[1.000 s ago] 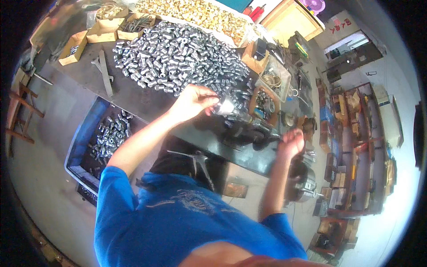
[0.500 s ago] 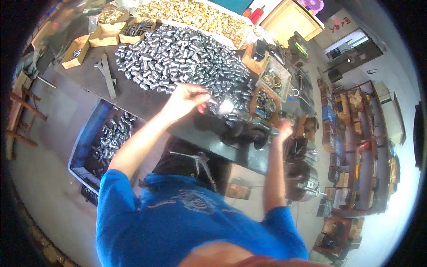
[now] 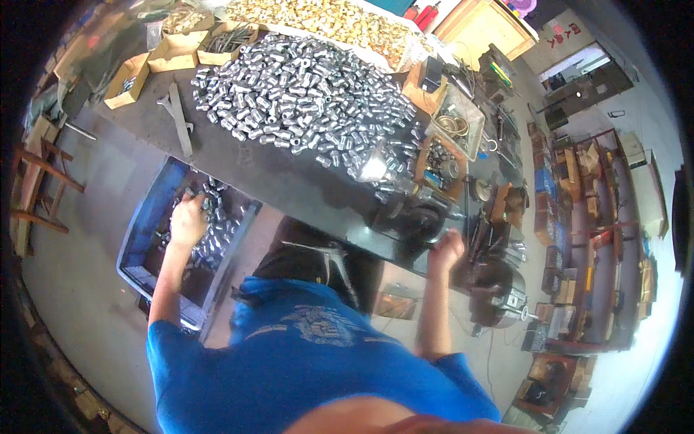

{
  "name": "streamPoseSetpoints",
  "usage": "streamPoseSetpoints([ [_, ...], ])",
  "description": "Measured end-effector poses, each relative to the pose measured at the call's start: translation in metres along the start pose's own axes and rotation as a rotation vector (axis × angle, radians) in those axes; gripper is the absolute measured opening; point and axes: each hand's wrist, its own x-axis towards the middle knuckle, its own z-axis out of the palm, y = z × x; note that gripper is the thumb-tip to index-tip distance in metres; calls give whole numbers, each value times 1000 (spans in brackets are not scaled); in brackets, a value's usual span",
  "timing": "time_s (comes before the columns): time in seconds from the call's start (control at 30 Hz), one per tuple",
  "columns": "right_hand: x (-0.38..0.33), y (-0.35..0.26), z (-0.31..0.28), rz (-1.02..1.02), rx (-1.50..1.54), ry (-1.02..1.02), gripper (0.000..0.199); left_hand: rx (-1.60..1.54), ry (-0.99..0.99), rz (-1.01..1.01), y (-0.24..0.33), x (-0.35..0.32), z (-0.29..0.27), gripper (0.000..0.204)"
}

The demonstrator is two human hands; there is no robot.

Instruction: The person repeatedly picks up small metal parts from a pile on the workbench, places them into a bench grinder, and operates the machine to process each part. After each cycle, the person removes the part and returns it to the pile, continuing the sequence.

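Observation:
My left hand [image 3: 189, 220] is down in the blue plastic crate [image 3: 139, 224] at the table's left side. Its fingers are bent together around a small metal fitting among the loose silvery fittings [image 3: 219, 235]; the fingertips are partly hidden. My right hand [image 3: 448, 248] is curled into a fist at the table's front edge, just below a dark bench machine [image 3: 408, 220] with a horizontal spindle. Whatever that fist holds cannot be made out. A bright light spot [image 3: 374, 169] shines beside the machine, and a large heap of silvery fittings [image 3: 289, 94] covers the table behind.
Brass-coloured parts [image 3: 318, 25] fill a tray at the back. A wrench [image 3: 176, 119] and small cardboard boxes [image 3: 177, 50] lie at the table's left. At the right are a box of parts [image 3: 441, 163], a dark motor-like machine [image 3: 495, 293] and loaded shelves [image 3: 585, 239].
My left hand has moved from beside the light, left and down into the blue crate. My right hand has dropped slightly toward me, away from the spindle's end.

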Motion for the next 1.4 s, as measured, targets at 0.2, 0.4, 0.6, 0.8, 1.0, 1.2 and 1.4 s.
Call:
streamPoseSetpoints([
  [0.2,29,6,32,-153,-60,-11,20,-262,58,396,152,67,35,25],
  [0.4,21,12,25,-131,5,-10,16,23,-51,492,184,106,98,27],
  [0.6,27,17,-1,-68,-39,38,12,-505,-133,359,176,102,76,12],
  [0.8,18,12,14,-31,62,30,11,-1558,-529,252,202,100,13,17],
  [1.0,15,11,8,-65,35,89,11,-1429,-515,293,215,109,10,15],
  [1.2,-9,-2,-3,-65,9,0,15,-1401,-533,345,214,110,14,14],
  [1.4,-25,-25,-14,-79,23,-117,18,-1433,-575,356,214,112,14,13],
])
